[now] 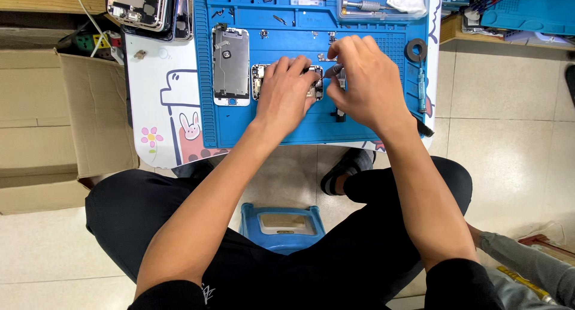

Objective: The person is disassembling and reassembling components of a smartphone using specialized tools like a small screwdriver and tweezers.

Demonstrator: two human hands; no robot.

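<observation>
An opened phone body [259, 81] lies on a blue work mat [359, 115], mostly hidden under my hands. My left hand [287, 91] rests over it, fingers curled down onto its frame. My right hand [362, 82] is beside it to the right, fingers pinched on a thin tool [333, 69] whose tip points at the phone's right edge. A detached phone screen panel [230, 66] lies face down just left of the phone body.
A black tape roll [415, 49] and a blue screwdriver [421, 91] lie at the mat's right edge. A clear box with a tool [365, 5] sits at the back. More phone parts [141, 7] sit back left. A cardboard box [42, 118] stands left. A blue stool [283, 226] is below.
</observation>
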